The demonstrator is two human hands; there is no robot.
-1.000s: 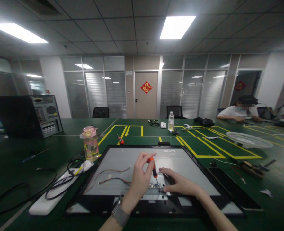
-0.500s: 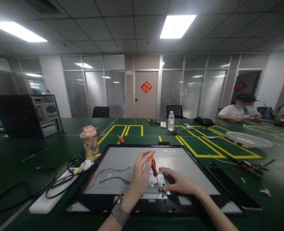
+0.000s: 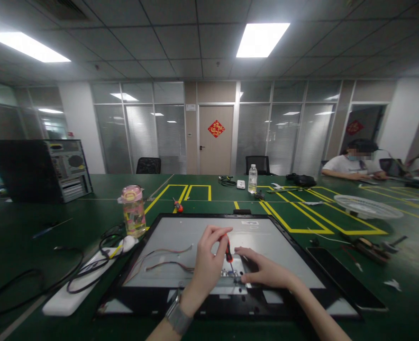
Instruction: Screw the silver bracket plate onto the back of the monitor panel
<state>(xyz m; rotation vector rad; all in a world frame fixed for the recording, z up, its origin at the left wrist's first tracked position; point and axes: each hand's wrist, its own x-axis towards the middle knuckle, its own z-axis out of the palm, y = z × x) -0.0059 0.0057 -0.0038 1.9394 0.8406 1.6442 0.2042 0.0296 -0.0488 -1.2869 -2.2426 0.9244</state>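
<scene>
the left hand point(image 3: 209, 252) comes up from the lower edge, its wrist wearing a watch point(image 3: 178, 316) and bent so that the palm faces inward, and it pinches the red and black handle of a screwdriver point(image 3: 228, 255) between thumb and fingers. the screwdriver leans slightly, its shaft pointing down to a small circuit board point(image 3: 230, 273) near the front of the screen panel point(image 3: 284, 246); whether the tip touches the board i cannot tell. the right hand point(image 3: 266, 271) reaches in low from the right, palm down, thumb and fingers spread apart beside the circuit board. the screen panel lies flat on the green bench point(image 3: 106, 208), with thin wires point(image 3: 167, 264) loose across its left part. beside its far left corner stands a lidded pink bottle point(image 3: 133, 215), upright, partly filled with pale yellow liquid. farther back a clear bottle point(image 3: 252, 180) with a white cap stands upright; its fill level is too small to tell. a black computer case point(image 3: 28, 170) stands at the far left.
</scene>
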